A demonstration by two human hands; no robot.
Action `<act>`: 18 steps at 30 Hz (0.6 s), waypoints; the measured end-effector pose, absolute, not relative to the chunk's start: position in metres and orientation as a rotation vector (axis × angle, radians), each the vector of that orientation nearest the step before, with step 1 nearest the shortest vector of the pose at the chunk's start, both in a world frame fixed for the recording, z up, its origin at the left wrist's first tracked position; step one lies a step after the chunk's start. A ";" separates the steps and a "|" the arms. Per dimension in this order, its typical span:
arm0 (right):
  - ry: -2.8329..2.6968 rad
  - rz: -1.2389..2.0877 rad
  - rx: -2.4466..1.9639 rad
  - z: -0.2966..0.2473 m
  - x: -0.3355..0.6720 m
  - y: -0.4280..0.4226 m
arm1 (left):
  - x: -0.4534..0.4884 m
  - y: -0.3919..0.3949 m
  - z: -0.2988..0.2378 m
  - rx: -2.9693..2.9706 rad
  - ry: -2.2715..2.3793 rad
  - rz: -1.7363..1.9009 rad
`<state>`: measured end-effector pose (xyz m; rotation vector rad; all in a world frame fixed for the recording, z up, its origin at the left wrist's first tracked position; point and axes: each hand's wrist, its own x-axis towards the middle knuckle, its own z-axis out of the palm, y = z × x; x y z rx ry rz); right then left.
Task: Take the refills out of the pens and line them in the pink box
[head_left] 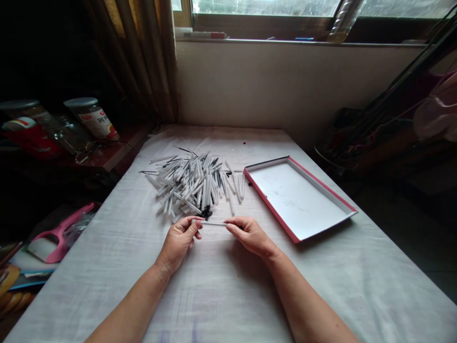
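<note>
A thin white pen barrel (pixel 214 224) lies level between my hands, just above the near side of the table. My left hand (pixel 180 240) pinches its left end between thumb and fingers. At the other end, my right hand (pixel 252 234) closes on it, with the tip hidden by the fingers. Beyond my hands spreads a loose pile of white pen barrels (pixel 182 186), with dark, thin pen refills (pixel 217 183) mixed in. Small black pen parts (pixel 206 212) sit at the pile's near edge, close to my left fingers.
A shallow box lid (pixel 272 209) with red sides and a white inside lies to the right. White cloth (pixel 214 295) covers the table. Jars (pixel 94 119) stand on a dark side table at left, above a pink-handled object (pixel 59 233). A window sill (pixel 250 42) runs behind.
</note>
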<state>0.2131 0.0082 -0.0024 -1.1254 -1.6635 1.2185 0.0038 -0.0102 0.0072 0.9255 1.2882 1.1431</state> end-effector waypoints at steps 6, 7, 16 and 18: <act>-1.695 1.184 -1.123 -0.004 0.207 0.006 | 0.005 -0.008 0.007 0.949 1.298 1.149; -1.710 1.176 -1.127 -0.002 0.207 0.006 | 0.006 -0.008 0.007 0.947 1.299 1.158; -1.221 0.538 -1.577 0.030 0.278 0.059 | 0.004 -0.006 0.009 0.923 1.212 1.135; -1.215 0.411 -1.879 0.036 0.298 0.080 | 0.004 -0.005 0.009 0.943 1.208 1.102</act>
